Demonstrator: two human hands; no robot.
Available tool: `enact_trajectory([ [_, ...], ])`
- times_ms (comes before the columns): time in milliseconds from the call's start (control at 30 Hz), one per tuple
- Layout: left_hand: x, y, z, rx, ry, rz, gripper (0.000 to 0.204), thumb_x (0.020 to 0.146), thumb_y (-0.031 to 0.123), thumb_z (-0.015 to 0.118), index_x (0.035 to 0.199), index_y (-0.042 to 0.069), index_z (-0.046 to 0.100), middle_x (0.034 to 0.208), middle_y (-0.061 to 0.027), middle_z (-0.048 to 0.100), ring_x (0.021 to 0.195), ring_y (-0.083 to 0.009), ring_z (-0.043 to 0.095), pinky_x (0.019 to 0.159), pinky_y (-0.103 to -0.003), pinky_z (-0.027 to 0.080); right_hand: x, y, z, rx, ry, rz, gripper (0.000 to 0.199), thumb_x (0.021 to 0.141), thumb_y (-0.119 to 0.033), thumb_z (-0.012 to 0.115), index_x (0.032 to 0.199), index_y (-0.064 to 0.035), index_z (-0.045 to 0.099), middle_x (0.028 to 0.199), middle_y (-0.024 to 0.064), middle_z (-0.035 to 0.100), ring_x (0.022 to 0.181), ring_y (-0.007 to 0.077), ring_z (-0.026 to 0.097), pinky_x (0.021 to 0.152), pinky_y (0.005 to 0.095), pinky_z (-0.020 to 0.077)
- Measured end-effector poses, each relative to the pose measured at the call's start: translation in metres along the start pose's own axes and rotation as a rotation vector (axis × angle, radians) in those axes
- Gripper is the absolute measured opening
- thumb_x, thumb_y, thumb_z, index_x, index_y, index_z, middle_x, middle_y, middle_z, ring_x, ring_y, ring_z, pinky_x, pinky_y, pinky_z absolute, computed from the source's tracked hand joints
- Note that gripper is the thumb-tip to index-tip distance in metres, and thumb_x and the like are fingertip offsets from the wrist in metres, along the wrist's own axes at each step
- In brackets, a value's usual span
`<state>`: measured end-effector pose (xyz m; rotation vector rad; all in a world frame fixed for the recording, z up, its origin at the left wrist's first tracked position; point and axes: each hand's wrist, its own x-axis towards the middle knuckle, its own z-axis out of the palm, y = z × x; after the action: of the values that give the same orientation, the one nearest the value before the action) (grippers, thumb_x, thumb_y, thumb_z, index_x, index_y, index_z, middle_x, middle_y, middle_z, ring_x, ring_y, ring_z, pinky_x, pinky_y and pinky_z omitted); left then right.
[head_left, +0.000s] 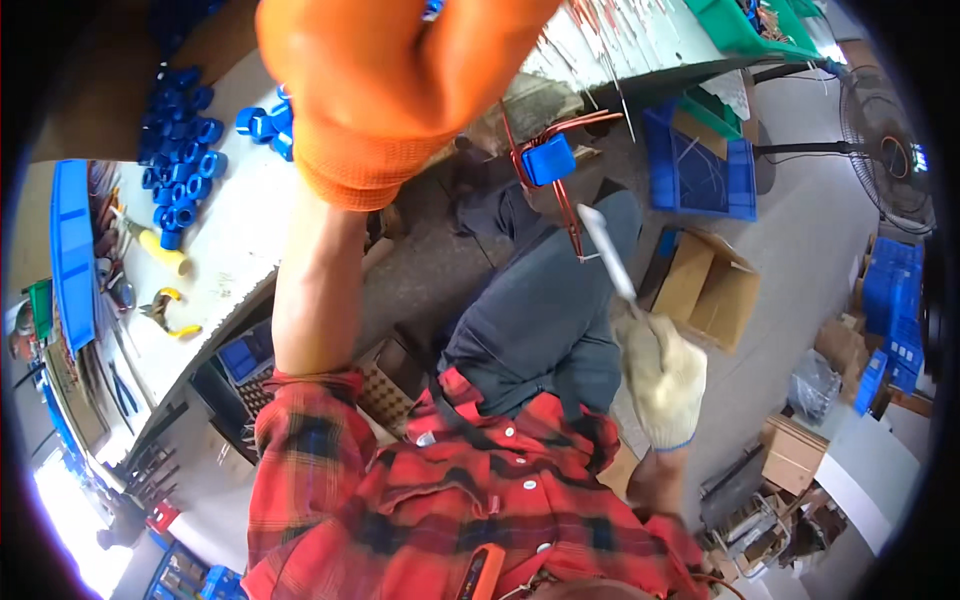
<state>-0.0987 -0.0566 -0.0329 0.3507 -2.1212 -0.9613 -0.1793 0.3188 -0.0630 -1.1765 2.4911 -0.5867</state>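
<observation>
My left hand (380, 90), in an orange glove, is raised close to the camera with the fingers closed into a fist. Just beside and below it hangs a small blue block part (548, 160) with bent red wires (570, 215); the glove hides the grip itself. My right hand (660, 375), in a white knitted glove, is closed around a slim white-and-silver tool (605, 250). The tool's tip points up toward the red wires under the blue block. My grey trousers and red plaid shirt lie below.
A white workbench (235, 250) on the left carries several blue ring parts (185, 150), yellow-handled pliers (170, 312) and a blue tray (70, 250). On the floor are a blue crate (700, 170), an open cardboard box (710, 285), a standing fan (885, 150) and stacked blue crates (890, 300).
</observation>
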Motion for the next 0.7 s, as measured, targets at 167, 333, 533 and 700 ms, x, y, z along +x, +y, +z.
enact_trajectory([
  [167, 0.033, -0.023, 0.015, 0.016, -0.092, -0.027, 0.047, 0.116, 0.032, 0.058, 0.111, -0.009, 0.08, 0.084, -0.0129, 0.077, 0.077, -0.0178, 0.071, 0.074, -0.026, 0.055, 0.07, -0.086, -0.021, -0.047, 0.205, -0.205, 0.011, 0.103, -0.011, 0.069, 0.102, -0.0012, 0.073, 0.078, 0.0066, 0.072, 0.057, 0.0182, 0.057, 0.059, 0.0333, 0.0474],
  [333, 0.037, 0.039, 0.053, -0.275, 0.1, -0.039, 0.049, 0.118, 0.036, 0.058, 0.111, -0.008, 0.08, 0.084, -0.0125, 0.078, 0.074, -0.0172, 0.071, 0.074, -0.025, 0.055, 0.058, -0.018, -0.032, 0.354, -0.132, -0.01, 0.013, 0.105, -0.014, 0.07, 0.104, -0.0019, 0.074, 0.079, 0.0089, 0.074, 0.057, 0.0199, 0.058, 0.061, 0.0353, 0.0489],
  [533, 0.036, 0.048, 0.066, -0.275, 0.272, -0.116, 0.053, 0.118, 0.041, 0.059, 0.111, -0.007, 0.08, 0.082, -0.0121, 0.077, 0.071, -0.017, 0.07, 0.073, -0.025, 0.055, 0.025, -0.006, -0.019, 0.356, 0.014, 0.064, 0.017, 0.102, -0.018, 0.081, 0.106, -0.0037, 0.072, 0.084, 0.0121, 0.078, 0.056, 0.0368, 0.063, 0.056, 0.0454, 0.0492],
  [700, 0.046, 0.021, 0.044, 0.146, 0.072, -0.046, 0.051, 0.119, 0.037, 0.056, 0.112, -0.008, 0.08, 0.079, -0.0109, 0.076, 0.072, -0.0166, 0.069, 0.073, -0.024, 0.054, 0.073, -0.053, -0.035, -0.033, 0.303, -0.229, 0.019, 0.108, -0.021, 0.071, 0.1, -0.0039, 0.073, 0.069, 0.0076, 0.064, 0.054, 0.0226, 0.053, 0.056, 0.0381, 0.0447],
])
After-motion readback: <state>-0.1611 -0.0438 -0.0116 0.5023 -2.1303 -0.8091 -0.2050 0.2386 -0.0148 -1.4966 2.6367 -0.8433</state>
